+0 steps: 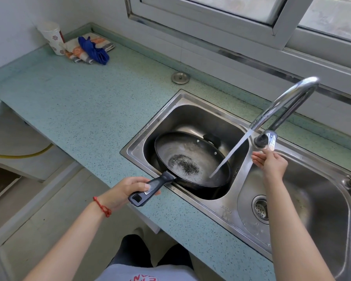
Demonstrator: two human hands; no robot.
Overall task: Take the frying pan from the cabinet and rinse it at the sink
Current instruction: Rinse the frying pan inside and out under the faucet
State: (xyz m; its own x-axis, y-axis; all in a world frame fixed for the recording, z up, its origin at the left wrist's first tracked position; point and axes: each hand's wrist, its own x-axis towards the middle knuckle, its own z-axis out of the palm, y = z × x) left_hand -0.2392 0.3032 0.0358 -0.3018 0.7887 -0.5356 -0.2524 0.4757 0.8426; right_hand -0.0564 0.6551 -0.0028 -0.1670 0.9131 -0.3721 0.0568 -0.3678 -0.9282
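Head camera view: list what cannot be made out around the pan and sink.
- Left basin's drain: hidden under the frying pan.
- Right basin: cut off by the frame's right edge.
- Tap handle: partly covered by the right hand, so its setting is unclear.
- Pan handle: marking hidden by the left hand's thumb.
- Paper cup: print too small.

frying pan (pixel 193 159) fills left basin, right basin (pixel 312 189) open

The frying pan (pixel 190 159) in the left hand (pixel 124 191) is dark matt metal, worn grey inside, its handle (pixel 150 189) black plastic. By the right hand (pixel 272 162), the faucet (pixel 288 104) is glossy chrome; the sink (pixel 221 207) brushed steel. The speckled countertop (pixel 85 102) looks smooth.
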